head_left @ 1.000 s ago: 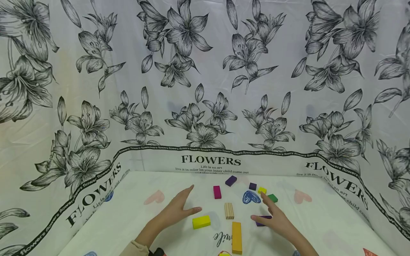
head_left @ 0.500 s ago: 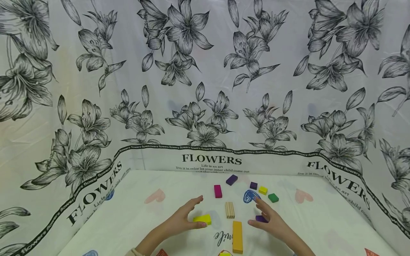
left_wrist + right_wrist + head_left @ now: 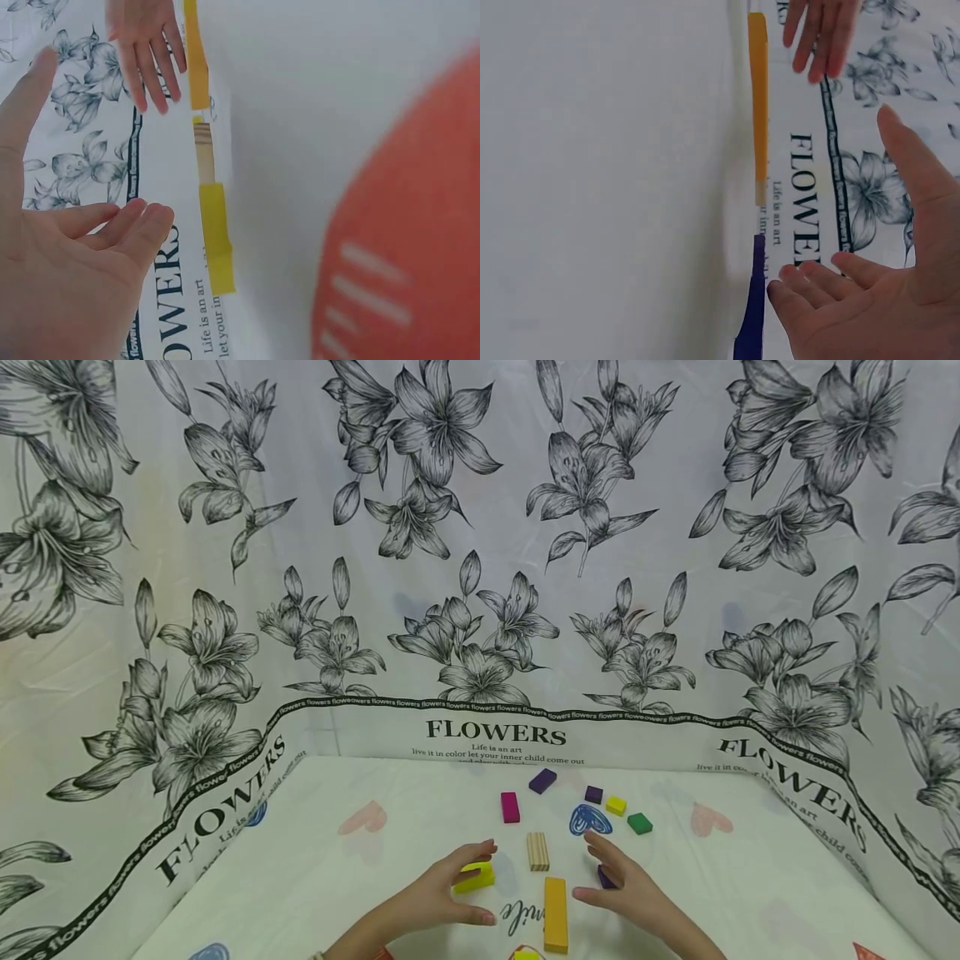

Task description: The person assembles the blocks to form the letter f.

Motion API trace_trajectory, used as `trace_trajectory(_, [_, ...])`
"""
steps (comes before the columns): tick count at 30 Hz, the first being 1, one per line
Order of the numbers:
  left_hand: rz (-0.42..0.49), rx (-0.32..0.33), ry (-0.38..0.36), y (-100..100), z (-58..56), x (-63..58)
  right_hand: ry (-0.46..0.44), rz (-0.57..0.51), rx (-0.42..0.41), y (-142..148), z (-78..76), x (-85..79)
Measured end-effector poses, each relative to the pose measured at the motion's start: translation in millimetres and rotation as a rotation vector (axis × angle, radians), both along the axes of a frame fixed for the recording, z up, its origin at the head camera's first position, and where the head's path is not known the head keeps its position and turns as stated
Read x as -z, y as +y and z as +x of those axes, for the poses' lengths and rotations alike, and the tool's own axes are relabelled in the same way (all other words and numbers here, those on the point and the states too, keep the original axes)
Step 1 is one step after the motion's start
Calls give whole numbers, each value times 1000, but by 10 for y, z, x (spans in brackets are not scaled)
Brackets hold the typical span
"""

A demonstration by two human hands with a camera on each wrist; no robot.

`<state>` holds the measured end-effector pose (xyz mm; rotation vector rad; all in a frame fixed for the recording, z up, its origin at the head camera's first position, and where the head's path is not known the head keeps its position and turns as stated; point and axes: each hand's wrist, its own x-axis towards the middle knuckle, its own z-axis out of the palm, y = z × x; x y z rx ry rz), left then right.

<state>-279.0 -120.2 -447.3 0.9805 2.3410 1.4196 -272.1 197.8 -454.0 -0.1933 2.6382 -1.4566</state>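
My left hand (image 3: 438, 897) hovers by a yellow block (image 3: 476, 877), thumb and fingers spread apart with nothing between them; in the head view it covers part of that block. Opposite it, my right hand (image 3: 626, 885) is held with thumb and fingers apart, overlapping a purple block (image 3: 606, 877). Between the two hands lie a long orange block (image 3: 556, 915) and a striped bare-wood block (image 3: 537, 852). In the left wrist view the yellow block (image 3: 216, 236) lies beyond the left fingertips. The right wrist view shows the purple block (image 3: 754, 307) beside the right fingertips.
Farther back lie a magenta block (image 3: 510, 807), a purple block (image 3: 543, 781), a small dark purple block (image 3: 593, 795), a small yellow block (image 3: 616, 806) and a green block (image 3: 640, 823). Another yellow piece (image 3: 527, 956) shows at the front edge. A flowered curtain (image 3: 480, 610) surrounds the table.
My left hand has moved right and slightly toward me, now overlapping the yellow block. My right hand has come slightly inward and nearer. The blocks keep their places.
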Motion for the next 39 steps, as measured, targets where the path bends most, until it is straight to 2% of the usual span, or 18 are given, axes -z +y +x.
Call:
trace_trajectory(7, [-26,16,-23,43,57,42,-19,-31,-32,-44,25,-14])
trace_trajectory(11, [30,78,-47,69,101,90,-35,-44,-50,-59,18,-3])
trace_trajectory(14, [47,99,-85,96,143,117,-37,-50,-58,-70,16,17])
trace_trajectory(19, [10,16,-258,144,206,139,-35,-71,-86,-101,25,44])
trace_trajectory(22, [-14,-35,-330,161,231,159,-34,-77,-100,-129,32,62])
trace_trajectory(25, [-22,-28,-339,166,232,184,-31,-83,-112,-155,45,73])
trace_trajectory(29, [-30,28,-318,175,207,207,-29,-96,-142,-170,70,79])
trace_trajectory(36, [-96,20,-328,241,251,221,-77,-75,-162,-197,105,98])
trace_trajectory(39, [-82,83,-304,239,260,237,-100,-46,-157,-210,119,106])
